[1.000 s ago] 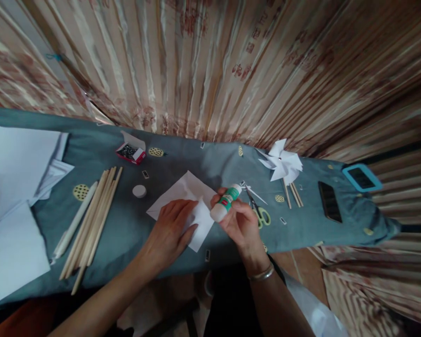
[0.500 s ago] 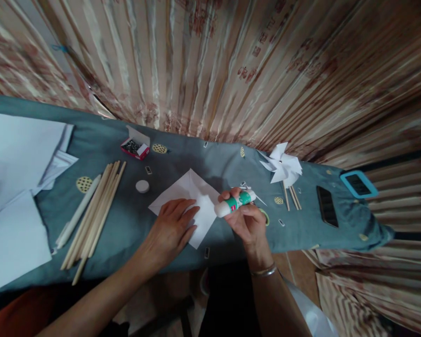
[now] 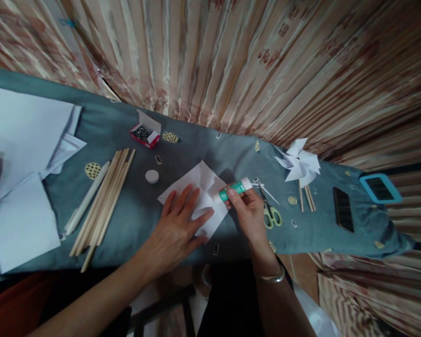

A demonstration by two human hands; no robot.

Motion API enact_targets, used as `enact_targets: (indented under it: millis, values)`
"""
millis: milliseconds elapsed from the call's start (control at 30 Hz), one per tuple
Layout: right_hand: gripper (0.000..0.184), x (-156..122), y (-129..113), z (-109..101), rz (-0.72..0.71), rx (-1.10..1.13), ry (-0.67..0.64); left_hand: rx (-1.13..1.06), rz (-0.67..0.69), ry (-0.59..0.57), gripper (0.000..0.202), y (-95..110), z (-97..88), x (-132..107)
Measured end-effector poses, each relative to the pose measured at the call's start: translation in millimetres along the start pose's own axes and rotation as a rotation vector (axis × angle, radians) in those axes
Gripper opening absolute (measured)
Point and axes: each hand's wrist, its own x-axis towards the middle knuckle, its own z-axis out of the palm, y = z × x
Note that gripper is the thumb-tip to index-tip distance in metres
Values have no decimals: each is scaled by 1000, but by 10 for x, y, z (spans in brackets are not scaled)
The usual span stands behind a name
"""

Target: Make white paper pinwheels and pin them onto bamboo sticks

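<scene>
The glue stick is green and white, the paper white, the cloth grey-blue with yellow dotted ovals, the scissors pale green at the handles, the box red, the curtain striped cream and rust.

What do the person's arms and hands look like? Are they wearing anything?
Both forearms are bare, with no sleeves or gloves. The left hand wears nothing that shows. The right hand has a thin, silvery bangle at its wrist. No rings can be made out. White cloth shows beside the right elbow.
</scene>
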Motion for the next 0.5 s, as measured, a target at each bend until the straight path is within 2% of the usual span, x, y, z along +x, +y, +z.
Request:
enact_targets:
  millis: [233, 500]
  values:
    - [23, 23, -6, 164, -14, -151, -23, 18, -12, -3, 58, -28, -2, -16]
    - [27, 62, 34, 188, -27, -328, -16, -24, -30, -17, 58, -37, 35, -29]
